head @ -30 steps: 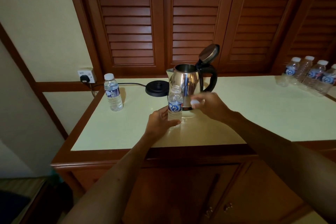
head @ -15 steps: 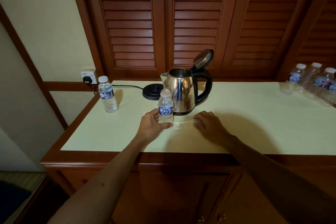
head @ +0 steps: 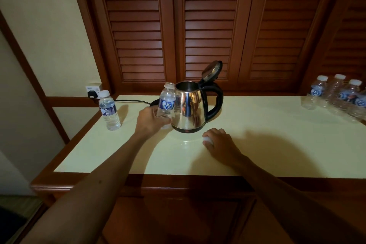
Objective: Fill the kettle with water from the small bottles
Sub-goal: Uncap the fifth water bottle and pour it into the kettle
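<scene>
Bottle (head: 166,103) held upright in left hand (head: 151,120), touching kettle (head: 189,108).

Dark wooden louvred doors (head: 198,25) stand behind a wood-edged desk (head: 277,144) with a pale top. A cream wall (head: 39,25) at left carries a socket (head: 93,89). The light is dim.

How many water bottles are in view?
At least 6: one open in the left hand beside the kettle, one capped at the counter's left end, four clustered far right, the last cut off by the frame; more may be hidden.
</scene>
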